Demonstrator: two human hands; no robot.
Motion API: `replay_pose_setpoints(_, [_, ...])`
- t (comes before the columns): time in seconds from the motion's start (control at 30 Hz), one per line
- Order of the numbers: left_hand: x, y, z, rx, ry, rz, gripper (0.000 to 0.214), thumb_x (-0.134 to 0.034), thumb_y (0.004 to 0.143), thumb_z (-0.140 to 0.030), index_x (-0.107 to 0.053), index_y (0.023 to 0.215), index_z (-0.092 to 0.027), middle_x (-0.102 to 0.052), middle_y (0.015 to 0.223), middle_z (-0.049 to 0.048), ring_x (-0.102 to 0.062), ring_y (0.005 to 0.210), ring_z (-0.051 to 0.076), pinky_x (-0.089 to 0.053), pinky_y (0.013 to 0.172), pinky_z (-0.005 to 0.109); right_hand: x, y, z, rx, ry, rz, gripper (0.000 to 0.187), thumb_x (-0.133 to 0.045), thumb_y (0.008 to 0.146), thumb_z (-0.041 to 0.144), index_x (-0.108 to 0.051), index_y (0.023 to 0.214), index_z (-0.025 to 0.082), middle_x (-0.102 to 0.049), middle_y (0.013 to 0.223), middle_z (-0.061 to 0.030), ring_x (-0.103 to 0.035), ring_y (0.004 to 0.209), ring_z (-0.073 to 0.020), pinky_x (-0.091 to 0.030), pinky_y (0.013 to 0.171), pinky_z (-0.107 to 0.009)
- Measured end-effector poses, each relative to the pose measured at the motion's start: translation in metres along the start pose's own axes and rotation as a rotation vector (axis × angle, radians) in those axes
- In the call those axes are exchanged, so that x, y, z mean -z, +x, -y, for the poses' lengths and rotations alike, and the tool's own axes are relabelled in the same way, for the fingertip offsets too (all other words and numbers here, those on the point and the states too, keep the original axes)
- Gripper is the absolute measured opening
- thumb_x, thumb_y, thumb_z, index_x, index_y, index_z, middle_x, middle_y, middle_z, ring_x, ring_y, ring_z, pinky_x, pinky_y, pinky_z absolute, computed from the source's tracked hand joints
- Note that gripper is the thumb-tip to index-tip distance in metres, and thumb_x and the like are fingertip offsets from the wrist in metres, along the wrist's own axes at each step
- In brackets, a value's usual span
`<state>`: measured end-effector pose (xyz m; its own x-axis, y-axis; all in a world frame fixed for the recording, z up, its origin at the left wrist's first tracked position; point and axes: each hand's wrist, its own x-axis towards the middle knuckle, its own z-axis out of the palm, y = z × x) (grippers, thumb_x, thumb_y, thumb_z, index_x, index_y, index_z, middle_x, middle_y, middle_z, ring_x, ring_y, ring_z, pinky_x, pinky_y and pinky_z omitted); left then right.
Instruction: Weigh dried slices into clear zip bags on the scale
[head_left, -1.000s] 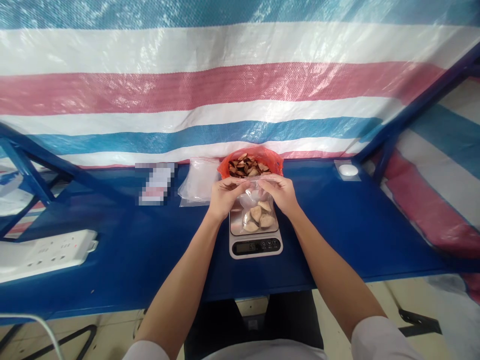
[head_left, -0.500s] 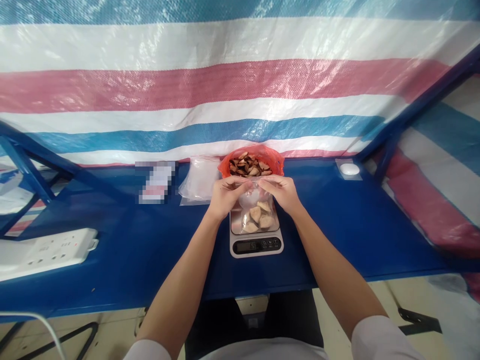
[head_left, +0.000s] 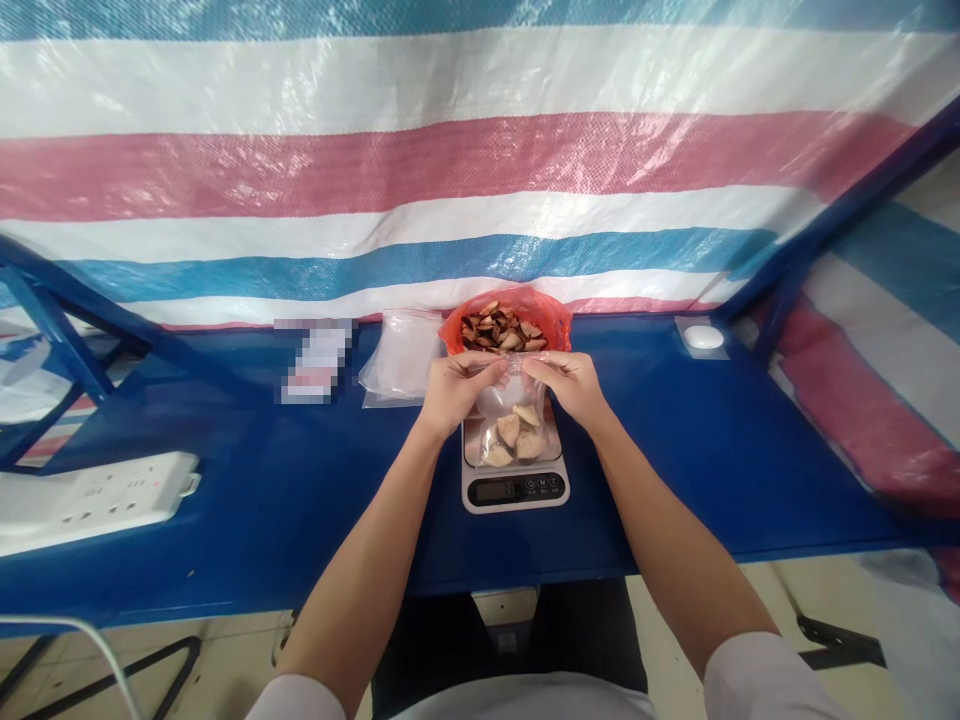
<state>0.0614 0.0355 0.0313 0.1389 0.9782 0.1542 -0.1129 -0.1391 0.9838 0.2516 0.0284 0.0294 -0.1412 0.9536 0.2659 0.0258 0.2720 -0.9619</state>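
Both my left hand [head_left: 459,390] and my right hand [head_left: 571,388] pinch the top edge of a clear zip bag [head_left: 510,405], one at each side. Several pale, dark-edged dried slices [head_left: 508,430] lie in the bag's lower part. The bag is over the steel plate of a small white digital scale [head_left: 516,495]; whether it rests on the plate I cannot tell. Just beyond my fingers is a red plastic bag [head_left: 556,318], open at the top and full of brown dried slices [head_left: 504,328]. The scale's display is lit but hard to read.
A stack of clear zip bags [head_left: 401,355] lies left of the red bag on the blue table [head_left: 712,450]. Farther left are a blurred-out item [head_left: 315,362] and a white power strip [head_left: 97,500]. At the far right a white oval object [head_left: 703,338] sits on clear film. Striped sheeting [head_left: 450,170] hangs behind.
The whole view has shifted slightly. My hands still pinch the zip bag's top edge, and the digits on the scale's display look different.
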Motion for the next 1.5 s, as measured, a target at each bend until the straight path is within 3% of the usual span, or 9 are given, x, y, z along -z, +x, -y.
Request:
replay_pose_setpoints(0.13, [0.001, 0.000, 0.002, -0.020, 0.031, 0.011, 0.034, -0.088, 0.071, -0.047, -0.080, 0.082, -0.015, -0.074, 0.065, 0.0037, -0.067, 0.060, 0.016, -0.055, 0.065, 0.029, 0.002, 0.000, -0.002, -0.003, 0.004, 0.007, 0.033, -0.077, 0.079, 0.053, -0.077, 0.072, 0.021, -0.070, 0.061, -0.0001, -0.062, 0.056, -0.0159, -0.050, 0.055, -0.028])
replay_pose_setpoints(0.4, [0.001, 0.002, 0.004, 0.009, -0.035, -0.006, 0.038, -0.092, 0.065, -0.047, -0.079, 0.082, -0.015, -0.075, 0.068, 0.0030, -0.067, 0.062, 0.015, -0.056, 0.066, 0.028, 0.007, 0.001, 0.001, 0.104, -0.092, 0.038, 0.039, -0.065, 0.091, 0.047, -0.070, 0.063, 0.020, -0.070, 0.063, -0.0012, -0.062, 0.058, -0.0150, -0.048, 0.057, -0.028])
replay_pose_setpoints(0.57, [0.001, 0.001, 0.002, 0.040, -0.009, 0.013, 0.037, -0.092, 0.065, -0.045, -0.080, 0.083, -0.015, -0.077, 0.073, 0.0048, -0.067, 0.060, 0.015, -0.056, 0.064, 0.029, 0.003, 0.000, 0.002, 0.115, -0.120, 0.023, 0.042, -0.064, 0.090, 0.049, -0.068, 0.061, 0.020, -0.066, 0.060, -0.0006, -0.059, 0.054, -0.0138, -0.046, 0.053, -0.027])
replay_pose_setpoints(0.73, [0.001, 0.000, 0.001, -0.015, 0.023, 0.036, 0.031, -0.088, 0.070, -0.044, -0.080, 0.079, -0.016, -0.075, 0.069, 0.0037, -0.064, 0.060, 0.014, -0.054, 0.065, 0.028, 0.002, -0.002, -0.001, 0.074, -0.108, 0.020, 0.035, -0.066, 0.089, 0.049, -0.072, 0.072, 0.019, -0.068, 0.063, -0.0002, -0.057, 0.049, -0.0121, -0.043, 0.045, -0.024])
replay_pose_setpoints(0.93, [0.001, 0.001, 0.001, 0.005, 0.042, 0.010, 0.037, -0.090, 0.066, -0.048, -0.081, 0.082, -0.015, -0.076, 0.071, 0.0048, -0.065, 0.061, 0.015, -0.055, 0.065, 0.029, 0.001, -0.002, 0.001, 0.140, -0.140, -0.015, 0.039, -0.063, 0.093, 0.046, -0.070, 0.065, 0.019, -0.068, 0.061, -0.0007, -0.062, 0.055, -0.0137, -0.049, 0.054, -0.025])
replay_pose_setpoints(1.07, [-0.001, 0.000, -0.002, 0.013, 0.041, 0.025, 0.036, -0.091, 0.065, -0.046, -0.081, 0.082, -0.015, -0.076, 0.073, 0.0053, -0.065, 0.063, 0.015, -0.054, 0.066, 0.029, 0.000, -0.003, 0.002, 0.166, -0.148, 0.028, 0.041, -0.060, 0.096, 0.044, -0.071, 0.066, 0.019, -0.071, 0.064, -0.0015, -0.065, 0.059, -0.0147, -0.051, 0.059, -0.025])
replay_pose_setpoints(1.27, [-0.006, -0.003, -0.007, -0.061, 0.126, 0.002, 0.029, -0.087, 0.069, -0.043, -0.080, 0.076, -0.016, -0.076, 0.073, 0.0047, -0.061, 0.061, 0.013, -0.051, 0.062, 0.026, -0.001, -0.003, 0.002, 0.232, -0.202, 0.042, 0.042, -0.060, 0.097, 0.042, -0.069, 0.063, 0.019, -0.070, 0.063, -0.0006, -0.064, 0.058, -0.0135, -0.049, 0.059, -0.025])
replay_pose_setpoints(1.5, [-0.005, -0.001, -0.005, -0.034, 0.070, 0.028, 0.037, -0.087, 0.069, -0.049, -0.078, 0.078, -0.015, -0.073, 0.066, 0.0042, -0.063, 0.059, 0.015, -0.053, 0.061, 0.028, 0.002, -0.004, 0.000, 0.163, -0.226, -0.004, 0.041, -0.062, 0.093, 0.048, -0.072, 0.065, 0.020, -0.069, 0.061, -0.0005, -0.063, 0.055, -0.0147, -0.049, 0.057, -0.026])
